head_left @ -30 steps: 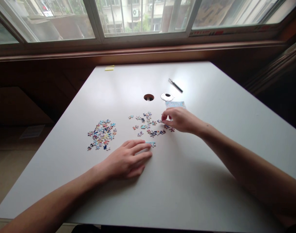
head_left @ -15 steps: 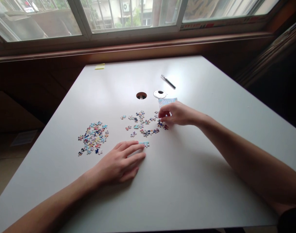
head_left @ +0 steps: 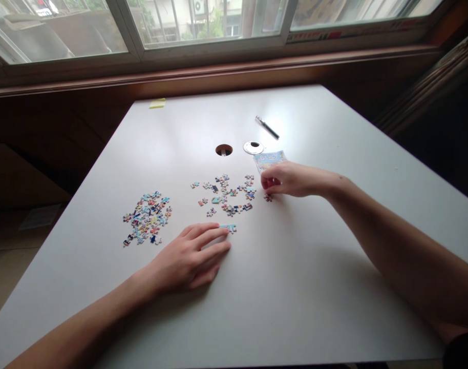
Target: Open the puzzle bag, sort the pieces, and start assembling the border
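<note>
While my left hand (head_left: 188, 259) lies flat and open on the table (head_left: 295, 287), fingertips touching a small joined strip (head_left: 228, 227) just below the loose pieces (head_left: 228, 193), my right hand (head_left: 291, 179) sits at that scatter's right edge, fingers curled; whether it pinches a piece I can't tell. Left of the scatter lies a denser pile (head_left: 146, 218).

Joined blue pieces (head_left: 228, 227): lying flat, touching the left hand's fingertips.
Loose piece (head_left: 268, 197): sitting just below the right hand's curled fingers.
Scattered pieces (head_left: 226, 195): spreading flat between both hands.
Heaped pieces (head_left: 147, 218): piling up further left.
</note>
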A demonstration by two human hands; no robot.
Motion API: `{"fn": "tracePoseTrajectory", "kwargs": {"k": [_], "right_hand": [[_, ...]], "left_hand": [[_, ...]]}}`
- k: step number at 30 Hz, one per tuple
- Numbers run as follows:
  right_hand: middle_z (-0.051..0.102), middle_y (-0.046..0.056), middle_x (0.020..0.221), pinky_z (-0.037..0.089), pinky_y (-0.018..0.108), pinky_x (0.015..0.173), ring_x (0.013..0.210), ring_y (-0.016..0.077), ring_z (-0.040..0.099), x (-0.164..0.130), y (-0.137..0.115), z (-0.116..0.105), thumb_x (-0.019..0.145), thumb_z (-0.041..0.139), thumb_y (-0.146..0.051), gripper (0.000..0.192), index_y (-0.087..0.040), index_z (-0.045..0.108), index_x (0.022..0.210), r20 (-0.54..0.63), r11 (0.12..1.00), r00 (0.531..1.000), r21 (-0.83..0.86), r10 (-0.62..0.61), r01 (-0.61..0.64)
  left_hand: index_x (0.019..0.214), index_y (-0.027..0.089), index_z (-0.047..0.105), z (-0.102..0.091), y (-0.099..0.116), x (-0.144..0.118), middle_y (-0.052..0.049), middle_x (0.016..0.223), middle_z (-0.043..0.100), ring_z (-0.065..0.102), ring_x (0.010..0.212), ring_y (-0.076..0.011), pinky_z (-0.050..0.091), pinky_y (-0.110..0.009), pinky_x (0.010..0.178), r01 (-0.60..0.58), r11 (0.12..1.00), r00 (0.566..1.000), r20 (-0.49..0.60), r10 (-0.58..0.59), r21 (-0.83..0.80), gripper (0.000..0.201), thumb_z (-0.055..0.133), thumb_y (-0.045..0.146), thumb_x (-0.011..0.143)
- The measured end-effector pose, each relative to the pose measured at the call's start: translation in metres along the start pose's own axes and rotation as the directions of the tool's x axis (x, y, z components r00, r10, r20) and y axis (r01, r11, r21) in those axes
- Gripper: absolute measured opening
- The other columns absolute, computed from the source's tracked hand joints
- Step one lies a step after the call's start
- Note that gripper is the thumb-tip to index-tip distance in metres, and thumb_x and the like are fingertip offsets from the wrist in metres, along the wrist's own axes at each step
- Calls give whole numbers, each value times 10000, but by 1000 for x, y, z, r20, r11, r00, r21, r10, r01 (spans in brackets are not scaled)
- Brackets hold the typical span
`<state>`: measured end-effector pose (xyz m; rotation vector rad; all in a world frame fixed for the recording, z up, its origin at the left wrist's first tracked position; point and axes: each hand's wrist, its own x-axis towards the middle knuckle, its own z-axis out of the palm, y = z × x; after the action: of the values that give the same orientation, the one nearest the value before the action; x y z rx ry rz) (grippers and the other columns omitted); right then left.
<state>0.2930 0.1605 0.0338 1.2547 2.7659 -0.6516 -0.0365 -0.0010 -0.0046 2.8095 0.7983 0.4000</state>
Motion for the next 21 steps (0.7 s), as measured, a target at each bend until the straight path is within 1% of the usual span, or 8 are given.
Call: {"fn": "tracePoseTrajectory", "kwargs": {"k": [3,5,7,8,10,12,15,21], "right_hand": [[685,10,757,393,289,640,680,164,583,-1,-3,0,831,618,-152,76,-211,660,808,-37,1000,999,9,1,-1],[685,14,769,404,289,655,682,160,581,2,-19,6,865,601,-157,97,-206,676,826,-83,995,993,43,-83,87],[694,45,889,430,302,716,759,174,599,7,-41,17,904,623,-225,93,-199,712,892,-165,973,963,55,-214,225],[689,67,963,442,311,743,807,185,609,9,-52,24,920,637,-273,122,-200,726,961,-221,963,944,60,-243,262],[673,90,973,455,334,801,904,223,600,14,-71,38,921,665,-313,153,-188,737,974,-298,954,913,26,-278,299],[667,99,950,457,359,827,922,246,581,17,-82,49,908,686,-294,131,-178,743,934,-323,960,906,-32,-275,280],[668,98,922,461,361,816,899,250,579,18,-83,54,892,689,-251,94,-176,740,918,-339,968,909,-21,-244,252],[677,89,923,454,365,830,900,249,606,17,-65,40,871,676,-228,93,-191,747,919,-366,978,913,31,-179,204]], "left_hand": [[1380,204,531,1,0,0,-81,1493,504,418,1395,-290,424,-456,1117,1,1000,1000,-4,-1,-1,450,536,240,931],[1380,201,532,1,0,1,-82,1494,502,415,1396,-289,422,-453,1118,1,1000,1000,-3,-1,0,450,536,240,931],[1378,201,534,1,0,1,-83,1498,497,411,1399,-289,419,-451,1119,1,1000,1000,1,-1,4,449,535,241,931],[1376,201,536,1,0,1,-85,1500,496,411,1399,-290,419,-451,1119,3,1000,1000,3,-3,6,447,534,241,931],[1372,201,540,0,0,1,-90,1498,497,414,1398,-292,416,-450,1121,5,1000,1000,7,-5,7,443,533,244,931],[1369,200,543,0,0,1,-94,1495,501,417,1398,-295,412,-450,1126,3,1000,1000,6,-3,5,438,527,246,934],[1373,200,541,-1,1,2,-98,1496,501,416,1399,-295,409,-451,1127,4,1000,1000,3,-4,-1,436,515,245,940],[1369,202,541,0,1,3,-105,1487,511,435,1385,-297,430,-458,1110,1,1000,1000,-4,-1,-1,445,535,243,927]]}}
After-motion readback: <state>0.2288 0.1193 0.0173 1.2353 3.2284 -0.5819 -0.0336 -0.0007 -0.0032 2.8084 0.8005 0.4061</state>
